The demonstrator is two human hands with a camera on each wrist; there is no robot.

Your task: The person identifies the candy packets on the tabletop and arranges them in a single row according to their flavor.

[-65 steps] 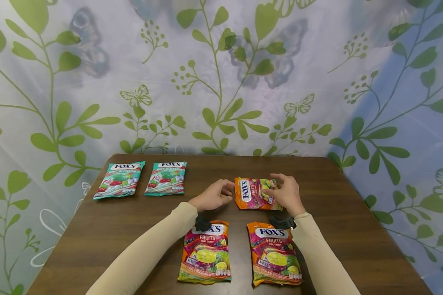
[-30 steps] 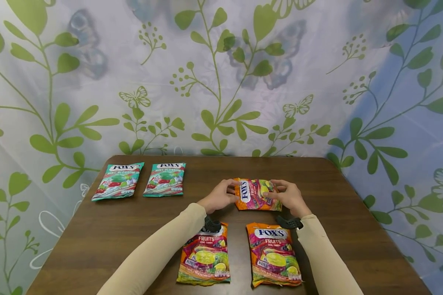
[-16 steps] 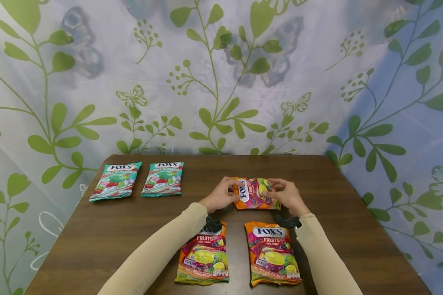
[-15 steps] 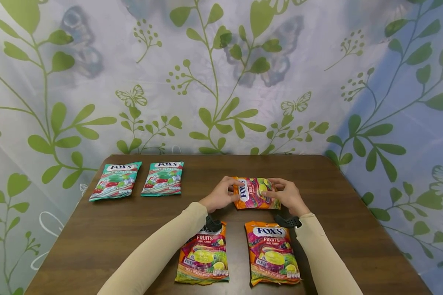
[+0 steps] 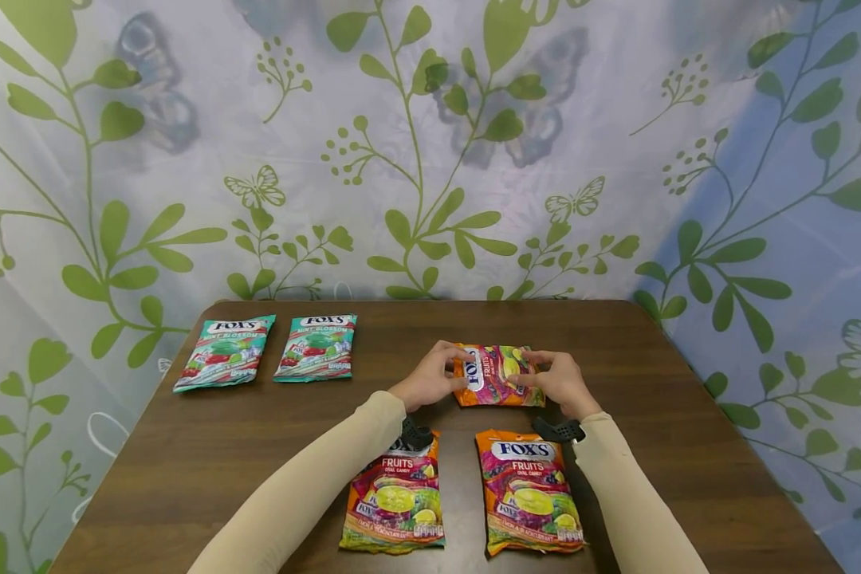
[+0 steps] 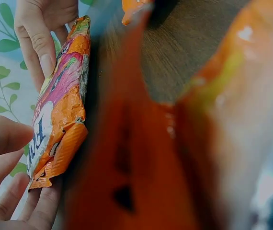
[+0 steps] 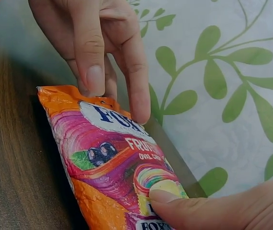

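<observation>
An orange and pink Fox's Fruits candy bag [image 5: 493, 375] lies sideways near the far middle of the table, its logo end to the left. My left hand [image 5: 425, 381] grips that logo end; in the left wrist view its fingers [image 6: 5, 136] are on the face and under the edge of the bag. My right hand [image 5: 563, 384] holds the opposite end, and the right wrist view has its thumb [image 7: 194, 206] pressed on the printed front. Two matching fruit candy bags, one on the left [image 5: 395, 502] and one on the right [image 5: 531, 498], lie upright below my wrists.
Two teal Fox's Mint Blossom bags, one at the far left corner [image 5: 226, 351] and one beside it [image 5: 318, 347], lie on the brown wooden table [image 5: 258, 446]. A leaf-patterned cloth [image 5: 430, 159] hangs behind the table. Blurred orange wrapping [image 6: 131, 158] fills much of the left wrist view.
My left hand has moved right from beside the candy bag onto its logo end. My right hand has settled on the other end. In the last half second both hands stay nearly still.
</observation>
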